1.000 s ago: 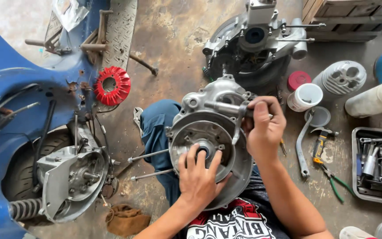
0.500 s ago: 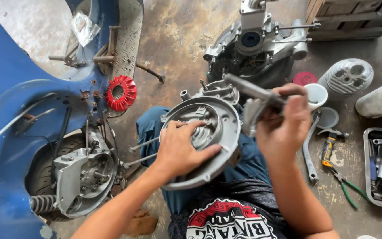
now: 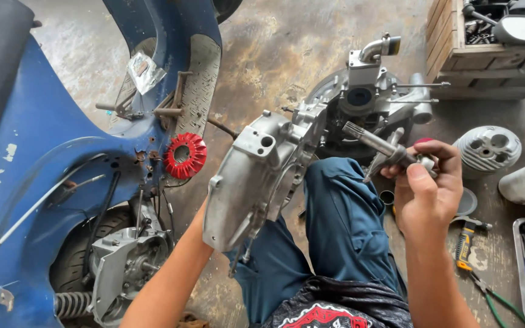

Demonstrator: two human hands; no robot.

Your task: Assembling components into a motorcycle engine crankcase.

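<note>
At frame centre, our left hand, hidden behind it, props the engine casing (image 3: 262,176) on edge; our right hand (image 3: 428,194) pinches the splined shaft (image 3: 379,144) clear.

Silver-grey engine casing (image 3: 262,176); blue scooter body (image 3: 50,152); red finned fan (image 3: 185,156); dark-blue trousers (image 3: 341,225).

A crumpled silvery foil wrapper (image 3: 144,71) lies on the blue scooter's footboard (image 3: 199,79), far left of my grips. A wooden crate (image 3: 457,61) stands at the top right corner on the floor, holding metal parts. I see no labels, signs or screens.
</note>
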